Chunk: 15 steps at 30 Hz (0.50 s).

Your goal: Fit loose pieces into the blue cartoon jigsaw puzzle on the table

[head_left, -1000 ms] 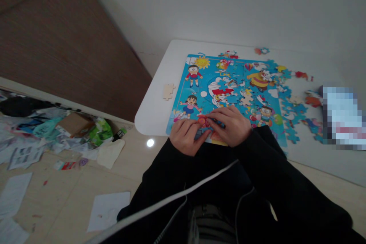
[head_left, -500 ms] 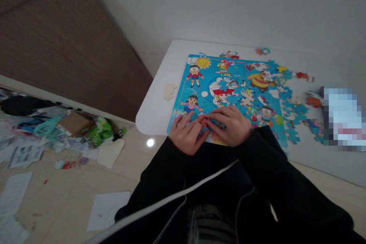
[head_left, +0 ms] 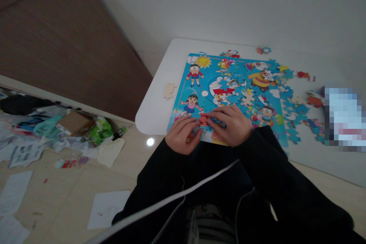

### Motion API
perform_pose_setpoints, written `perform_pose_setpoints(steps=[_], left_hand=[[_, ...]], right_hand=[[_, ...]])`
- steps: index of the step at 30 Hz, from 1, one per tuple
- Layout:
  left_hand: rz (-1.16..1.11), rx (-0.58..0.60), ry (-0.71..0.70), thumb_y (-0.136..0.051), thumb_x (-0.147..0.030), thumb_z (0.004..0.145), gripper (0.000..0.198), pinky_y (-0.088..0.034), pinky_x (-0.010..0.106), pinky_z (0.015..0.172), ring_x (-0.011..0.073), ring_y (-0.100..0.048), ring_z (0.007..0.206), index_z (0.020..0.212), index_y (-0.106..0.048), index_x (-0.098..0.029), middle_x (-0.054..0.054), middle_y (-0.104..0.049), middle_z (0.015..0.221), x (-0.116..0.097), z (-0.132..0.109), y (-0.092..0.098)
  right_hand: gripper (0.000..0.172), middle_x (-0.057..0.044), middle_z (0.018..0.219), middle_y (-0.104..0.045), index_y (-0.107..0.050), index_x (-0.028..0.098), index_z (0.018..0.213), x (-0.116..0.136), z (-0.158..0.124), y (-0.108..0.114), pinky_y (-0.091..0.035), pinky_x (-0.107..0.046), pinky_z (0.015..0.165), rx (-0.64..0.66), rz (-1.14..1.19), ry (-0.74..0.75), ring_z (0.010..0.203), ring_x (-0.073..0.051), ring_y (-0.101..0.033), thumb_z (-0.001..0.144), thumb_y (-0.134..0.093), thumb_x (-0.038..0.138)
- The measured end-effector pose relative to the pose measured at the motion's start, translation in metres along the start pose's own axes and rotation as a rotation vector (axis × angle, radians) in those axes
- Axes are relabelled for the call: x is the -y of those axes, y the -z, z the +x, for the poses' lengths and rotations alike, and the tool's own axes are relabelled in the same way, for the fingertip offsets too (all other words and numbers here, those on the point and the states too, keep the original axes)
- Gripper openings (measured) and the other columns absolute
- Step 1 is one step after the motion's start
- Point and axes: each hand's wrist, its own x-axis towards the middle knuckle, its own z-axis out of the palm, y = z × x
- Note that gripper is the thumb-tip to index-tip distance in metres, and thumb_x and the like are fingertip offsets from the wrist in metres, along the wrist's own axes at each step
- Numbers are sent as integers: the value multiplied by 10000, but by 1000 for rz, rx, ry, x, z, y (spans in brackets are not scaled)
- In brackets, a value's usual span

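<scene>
A cartoon jigsaw puzzle point(head_left: 225, 84) with a bright blue background lies on a white table point(head_left: 154, 116), partly assembled. At its near edge, a small red puzzle piece point(head_left: 203, 120) sits between my hands. My right hand point(head_left: 231, 126) has its fingertips around that piece. My left hand point(head_left: 183, 135) rests on the board just beside it, with its fingers extended. A bare wooden puzzle piece point(head_left: 169, 90) lies on the table left of the board. Loose blue pieces point(head_left: 294, 116) are scattered along the board's right side.
A pixelated patch point(head_left: 343, 118) hides something at the table's right. A brown wooden cabinet point(head_left: 65, 45) stands to the left. Below the table's left edge, the floor point(head_left: 65, 198) holds loose papers, plastic bags and a cardboard box point(head_left: 74, 122).
My left hand has drawn slightly back and to the left. The red piece now shows more fully between my hands.
</scene>
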Motion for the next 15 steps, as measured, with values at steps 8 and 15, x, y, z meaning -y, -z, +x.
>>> perform_pose_setpoints(steps=[8, 15], left_hand=[[-8, 11, -1, -604, -139, 792, 85, -554, 336, 787, 199, -646, 857, 860, -652, -121, 101, -679, 882, 1, 1, 0], [2, 7, -2, -597, -135, 790, 79, -555, 334, 788, 201, -647, 863, 853, -646, -129, 93, -679, 880, 1, 1, 0]], right_hand=[[246, -51, 920, -668, -712, 242, 947, 1, -1, 0, -459, -296, 696, -9, 16, 27, 829, -175, -556, 835, -552, 392], [236, -45, 904, -673, -720, 241, 895, -1, -1, -2, -454, -288, 687, -25, 20, 4, 810, -168, -563, 839, -548, 392]])
